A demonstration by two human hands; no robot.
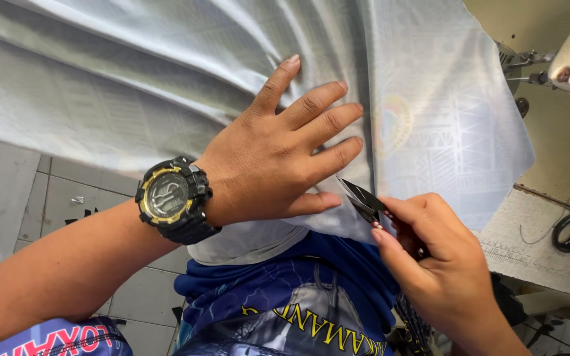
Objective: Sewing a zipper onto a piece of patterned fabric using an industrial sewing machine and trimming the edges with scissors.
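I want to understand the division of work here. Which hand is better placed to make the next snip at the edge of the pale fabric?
Probably the right hand: it already holds the thread snips, tips at the edge of the pale fabric. The left hand lies flat, pressing the cloth down.

Left wrist w/ a big digital watch [171, 199]: black case and strap, gold ring around a grey display. Both forearms are bare, no sleeves in view. Blue shirt [285, 303] w/ a grey printed figure and yellow letters; lower left a blue cloth part w/ red letters. Hands bare, no gloves, no rings.
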